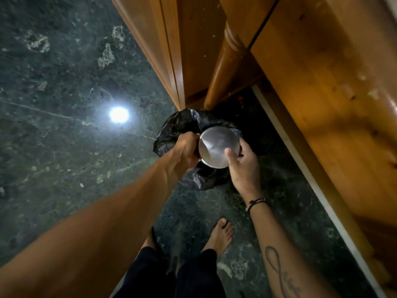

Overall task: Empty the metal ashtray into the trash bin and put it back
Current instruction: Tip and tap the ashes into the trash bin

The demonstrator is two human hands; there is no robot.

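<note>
The round metal ashtray [217, 146] is turned upside down, its shiny base facing me, right over the trash bin [178, 125], which is lined with a black plastic bag. My left hand [184, 150] grips the ashtray's left rim. My right hand [242, 164] holds its right side, thumb pressed on the base. The bin's opening and the ashtray's inside are hidden beneath the ashtray.
The bin stands on a dark green stone floor beside a wooden cabinet corner [171, 67] and a turned wooden leg [227, 67]. A wooden tabletop [322, 82] runs along the right. My bare feet [219, 235] are just behind the bin. A lamp's reflection [118, 114] glares on the floor.
</note>
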